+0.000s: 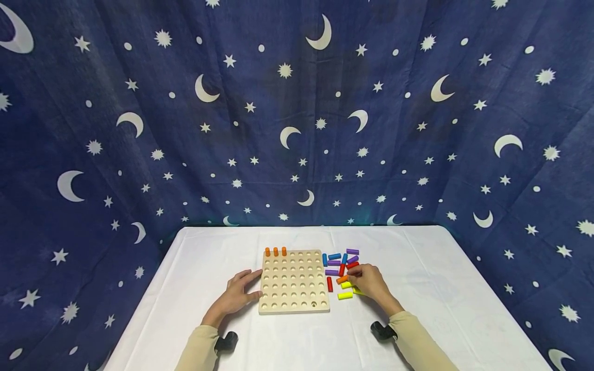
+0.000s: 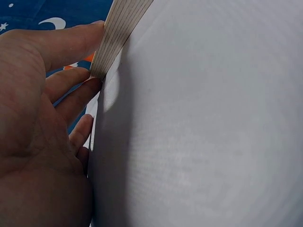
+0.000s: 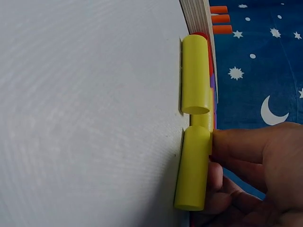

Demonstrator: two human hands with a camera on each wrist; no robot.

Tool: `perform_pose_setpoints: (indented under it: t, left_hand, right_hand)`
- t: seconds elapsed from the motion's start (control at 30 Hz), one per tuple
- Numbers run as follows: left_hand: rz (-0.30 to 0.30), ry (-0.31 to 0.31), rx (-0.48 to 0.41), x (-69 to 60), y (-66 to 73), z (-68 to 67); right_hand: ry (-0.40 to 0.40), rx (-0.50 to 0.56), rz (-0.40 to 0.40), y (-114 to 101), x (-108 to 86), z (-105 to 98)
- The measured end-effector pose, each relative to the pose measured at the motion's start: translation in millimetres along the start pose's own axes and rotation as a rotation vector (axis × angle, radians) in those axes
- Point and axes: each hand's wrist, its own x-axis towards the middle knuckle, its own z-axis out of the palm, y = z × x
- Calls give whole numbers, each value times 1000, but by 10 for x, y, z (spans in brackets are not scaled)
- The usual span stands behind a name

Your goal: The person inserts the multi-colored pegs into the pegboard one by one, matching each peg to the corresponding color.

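Observation:
A square wooden pegboard (image 1: 294, 282) with rows of round holes lies on the table. Three orange pegs (image 1: 276, 252) stand upright in its back-left holes. My left hand (image 1: 237, 294) rests at the board's left side, thumb and fingertips spread against its edge (image 2: 116, 38). Right of the board, my right hand (image 1: 368, 281) reaches down among loose pegs with bent fingers. Its fingertips are at the right end of a lying orange peg (image 1: 342, 280); whether they pinch it is hidden. Yellow pegs (image 3: 195, 73) lie close by, one in front of the fingers in the right wrist view.
Loose blue pegs (image 1: 334, 256), purple pegs (image 1: 352, 252) and red pegs (image 1: 329, 284) lie scattered along the board's right side. A white cloth covers the table (image 1: 297, 342). Behind it hangs a dark blue curtain (image 1: 297, 170) with moons and stars.

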Motion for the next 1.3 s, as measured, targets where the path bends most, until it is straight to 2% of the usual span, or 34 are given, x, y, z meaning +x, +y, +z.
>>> perform_pose_setpoints:
  t: [0.33, 0.7, 1.03, 1.3]
  left_hand:
    - [-7, 4, 10, 2, -36, 22]
    - [6, -2, -2, -8, -40, 33]
    - [11, -3, -4, -12, -21, 15]
    - [-14, -3, -15, -11, -4, 6]
  right_hand:
    - [-31, -28, -19, -27, 7, 20]
    - [-28, 5, -102, 16, -18, 24]
    - [-2, 84, -78, 39, -12, -1]
    - [25, 186, -60, 2, -10, -47]
